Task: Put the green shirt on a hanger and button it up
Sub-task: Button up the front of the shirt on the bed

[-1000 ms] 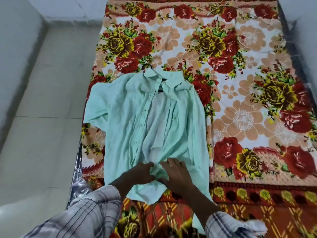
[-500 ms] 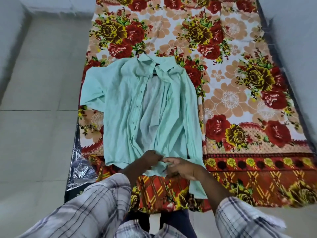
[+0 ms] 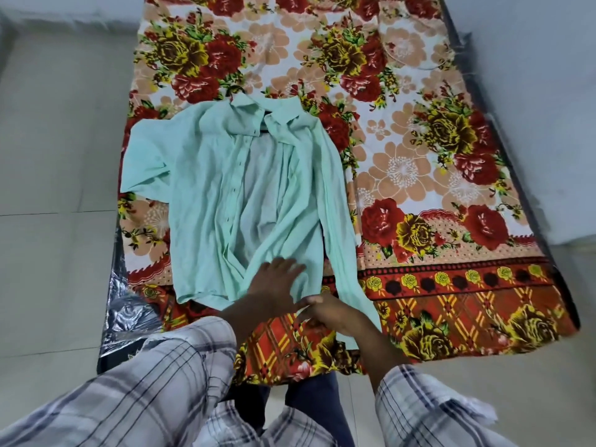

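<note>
Head view: the green shirt (image 3: 206,195) lies face up on a flowered bedsheet (image 3: 419,156), left of the frame's centre, with its collar toward the top and its hem toward the bottom. Its front is open down the middle. The button strip runs along the left panel, and the two panels cross near the hem. The hook of a hanger (image 3: 233,89) pokes out just above the collar.

The left hand (image 3: 274,282) reaches in from the lower left and lies flat on the lower part of the shirt, fingers straight and fanned toward the upper right — grasping nothing. The right hand (image 3: 324,309) comes in from the lower right, just below the left, with the thumbs almost touching. Its fingers are curled under and grip the hem of the right panel — blur softens the detail. Both forearms are bare below plaid sleeves (image 3: 154,382). Pale floor tiles (image 3: 54,253) fill the left of the frame.
</note>
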